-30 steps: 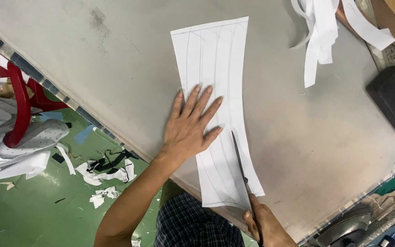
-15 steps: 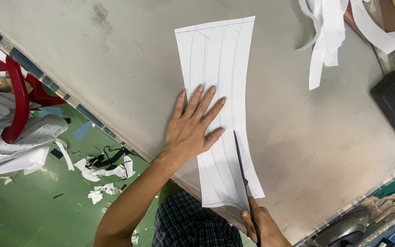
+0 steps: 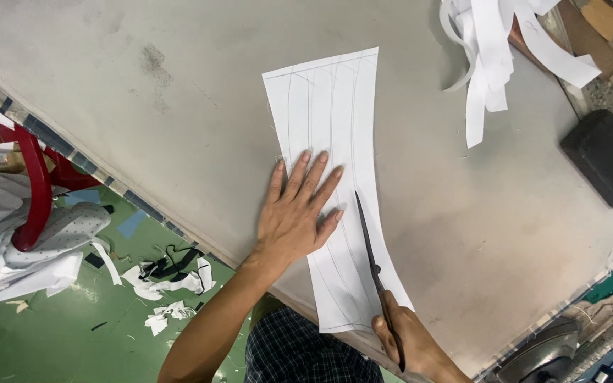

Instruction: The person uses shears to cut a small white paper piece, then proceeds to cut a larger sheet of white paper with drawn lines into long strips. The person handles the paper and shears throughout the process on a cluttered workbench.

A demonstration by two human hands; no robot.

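A long white sheet (image 3: 331, 113) with curved pencil lines lies on the grey table (image 3: 179, 106). My left hand (image 3: 296, 213) presses flat on the sheet's middle, fingers spread. My right hand (image 3: 409, 344) grips the handles of dark scissors (image 3: 370, 248) near the table's front edge. The blades run up along a drawn line on the sheet's right part, their tip just right of my left thumb.
A heap of white strips (image 3: 491, 50) lies at the table's far right. A black block (image 3: 604, 167) sits at the right edge. Left of the table stand a red chair (image 3: 26, 184) with white cloth (image 3: 15, 248), and scraps (image 3: 168, 273) on the green floor.
The scissors' tip has moved a little further up the sheet along the line. My left hand stays pressed on the sheet.
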